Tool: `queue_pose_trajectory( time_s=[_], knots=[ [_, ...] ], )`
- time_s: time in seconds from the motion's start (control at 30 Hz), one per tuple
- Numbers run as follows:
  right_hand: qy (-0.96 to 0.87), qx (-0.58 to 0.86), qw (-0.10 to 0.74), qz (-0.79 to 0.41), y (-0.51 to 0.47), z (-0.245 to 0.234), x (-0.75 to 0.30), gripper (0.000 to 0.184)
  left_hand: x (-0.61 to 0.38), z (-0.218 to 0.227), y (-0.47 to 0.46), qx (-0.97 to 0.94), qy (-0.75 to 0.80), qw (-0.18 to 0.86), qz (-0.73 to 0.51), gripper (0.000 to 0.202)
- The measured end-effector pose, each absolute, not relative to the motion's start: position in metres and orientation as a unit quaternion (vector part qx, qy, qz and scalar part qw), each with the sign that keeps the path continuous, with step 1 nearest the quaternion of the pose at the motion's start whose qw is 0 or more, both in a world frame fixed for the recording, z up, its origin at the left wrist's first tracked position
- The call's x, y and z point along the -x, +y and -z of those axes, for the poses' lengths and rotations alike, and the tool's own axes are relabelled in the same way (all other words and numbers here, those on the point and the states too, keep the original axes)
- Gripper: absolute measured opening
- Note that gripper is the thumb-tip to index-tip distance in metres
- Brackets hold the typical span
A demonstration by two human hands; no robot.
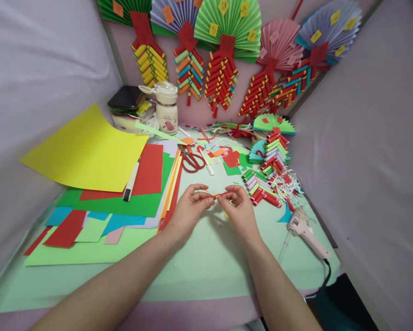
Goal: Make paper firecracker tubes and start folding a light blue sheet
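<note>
Over the middle of the table, my left hand (191,208) and my right hand (238,209) pinch a thin red paper strip (216,197) between thumbs and fingers. A bit of yellow shows on the strip where the fingertips nearly meet, and more yellow paper (227,217) peeks out beside my right thumb. Most of what the fingers grip is hidden. Red-handled scissors (191,161) lie just beyond my left hand, beside a white pen-like stick (206,162). To the right of my right hand are rolled paper firecrackers (257,186) in green, purple and red.
Colored paper sheets, with a yellow sheet (89,154) on top and a utility knife (132,181), cover the left. A white bottle (166,110) stands at the back. A glue gun (308,234) with a cord lies at right. Paper fans (229,25) hang on the back wall.
</note>
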State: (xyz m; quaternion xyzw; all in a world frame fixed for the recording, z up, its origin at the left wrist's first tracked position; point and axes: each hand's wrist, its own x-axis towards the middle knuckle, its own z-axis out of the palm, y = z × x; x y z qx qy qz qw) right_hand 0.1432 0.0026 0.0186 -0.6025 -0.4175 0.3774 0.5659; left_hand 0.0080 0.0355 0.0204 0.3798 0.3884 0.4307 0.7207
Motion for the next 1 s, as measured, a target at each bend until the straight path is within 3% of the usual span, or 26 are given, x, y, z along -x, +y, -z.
queue_pose_trajectory(
  time_s=[0.83, 1.0],
  knots=[
    [-0.46, 0.616, 0.561, -0.307, -0.0028, -0.0272, -0.1461, 0.023, -0.0034, -0.0227, 0.0372, -0.243, 0.348, 0.833, -0.355, 0.016],
    [-0.534, 0.629, 0.535, -0.18, -0.0041, -0.0221, -0.148, 0.018, -0.0021, -0.0225, 0.0408, -0.205, 0.333, 0.861, -0.325, 0.012]
  ],
)
